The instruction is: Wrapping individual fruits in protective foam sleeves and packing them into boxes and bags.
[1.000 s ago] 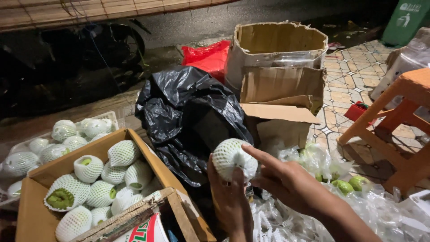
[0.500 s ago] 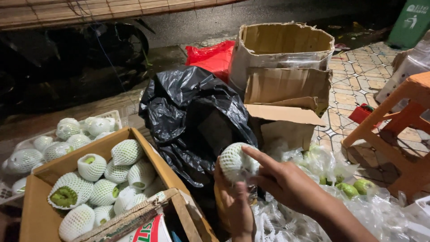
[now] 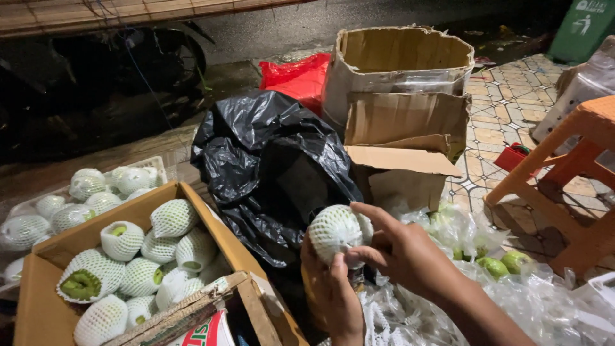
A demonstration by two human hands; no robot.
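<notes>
Since half a second ago: fruit point(image 3: 337, 232) turned slightly in the hands, right index finger now curled over its top rather than pointing across; view barely shifted.

Fruit held low centre, above a heap of clear plastic bags point(image 3: 544, 301), in front of black bag point(image 3: 272, 166). Left hand point(image 3: 333, 291) cupping from below, thumb up the near face, grip closed on fruit. Right hand point(image 3: 407, 253) closed round the right side, fingertips on the white foam net.

Handling, judged: roundish, firm, moderate weight for one hand. Net soft and springy, likely to slide or ride up over the skin, so best held around the widest part with palm beneath, not by the net alone. Probably bruises if squeezed hard.

Containers:
- Brown box point(image 3: 38, 301), lower left, open, holding a dozen or so netted fruit, green showing at some open ends.
- White crate point(image 3: 154, 168) behind it, more netted fruit.
- Tall carton point(image 3: 397, 70) at back, top open, contents hidden.
- Smaller carton point(image 3: 400, 163) in front of it, flap folded out, inside not visible.
- Loose green fruit point(image 3: 500, 263) without nets among the bags, right.
- Orange stool point(image 3: 576, 166) far right; red bag point(image 3: 298, 77) behind black bag.
</notes>
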